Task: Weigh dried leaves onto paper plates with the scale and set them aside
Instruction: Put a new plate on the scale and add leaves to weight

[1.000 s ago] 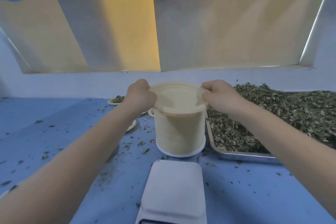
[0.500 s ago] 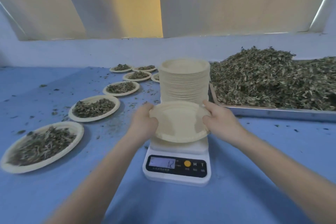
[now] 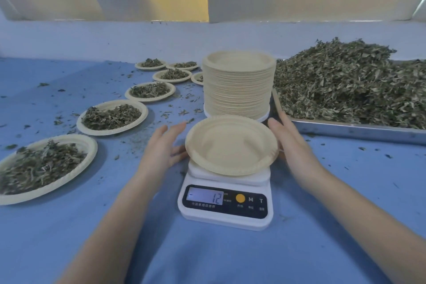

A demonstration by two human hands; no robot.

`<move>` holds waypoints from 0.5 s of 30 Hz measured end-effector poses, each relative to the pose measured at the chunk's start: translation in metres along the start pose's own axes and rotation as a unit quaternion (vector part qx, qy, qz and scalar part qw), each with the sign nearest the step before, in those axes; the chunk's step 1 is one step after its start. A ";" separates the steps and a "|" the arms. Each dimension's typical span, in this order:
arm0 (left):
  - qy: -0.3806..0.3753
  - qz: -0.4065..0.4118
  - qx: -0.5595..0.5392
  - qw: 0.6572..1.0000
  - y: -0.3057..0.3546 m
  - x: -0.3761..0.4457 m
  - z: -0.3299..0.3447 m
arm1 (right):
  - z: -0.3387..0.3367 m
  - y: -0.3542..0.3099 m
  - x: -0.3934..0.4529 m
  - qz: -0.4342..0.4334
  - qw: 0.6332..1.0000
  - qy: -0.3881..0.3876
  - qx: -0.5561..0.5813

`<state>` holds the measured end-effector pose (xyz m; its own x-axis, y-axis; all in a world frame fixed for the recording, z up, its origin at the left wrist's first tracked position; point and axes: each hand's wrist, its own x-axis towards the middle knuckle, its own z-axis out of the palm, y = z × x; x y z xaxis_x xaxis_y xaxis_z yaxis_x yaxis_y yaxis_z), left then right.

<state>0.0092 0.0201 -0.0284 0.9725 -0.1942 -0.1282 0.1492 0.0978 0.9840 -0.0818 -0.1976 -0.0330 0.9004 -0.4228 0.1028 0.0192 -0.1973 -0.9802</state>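
An empty beige paper plate (image 3: pixel 230 145) lies on the white digital scale (image 3: pixel 226 200), whose display reads 12 behind a minus sign. My left hand (image 3: pixel 164 145) hovers just left of the plate, fingers straight and spread, holding nothing. My right hand (image 3: pixel 290 143) sits just right of the plate, fingers straight, apart from the rim. A tall stack of empty paper plates (image 3: pixel 238 85) stands behind the scale. A big heap of dried leaves (image 3: pixel 350 83) fills a metal tray (image 3: pixel 359 130) at the right.
Several leaf-filled paper plates curve along the left, the nearest (image 3: pixel 43 166) at the left edge, another (image 3: pixel 112 116) behind it. Leaf crumbs litter the blue tabletop (image 3: pixel 322 226). A pale wall with a ledge runs along the back.
Both hands lifted one plate off the stack, brought it down onto the scale and let go. They now sit open on either side of it. The view tilted downward.
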 end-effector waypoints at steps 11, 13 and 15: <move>-0.023 0.047 0.021 0.998 -0.001 -0.012 0.002 | 0.001 0.005 -0.007 -0.023 1.000 -0.016 -0.004; -0.010 0.079 0.089 0.993 0.001 -0.016 0.005 | 0.000 0.002 -0.007 -0.032 0.999 -0.018 -0.002; 0.012 0.141 0.209 0.968 0.009 -0.019 0.009 | -0.002 -0.003 -0.007 -0.050 0.998 -0.025 -0.010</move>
<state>-0.0095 0.0154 -0.0163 0.9685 -0.1945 0.1552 -0.2034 -0.2597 0.9440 -0.0893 -0.1959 -0.0299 0.9151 -0.3547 0.1917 0.1029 -0.2542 -0.9617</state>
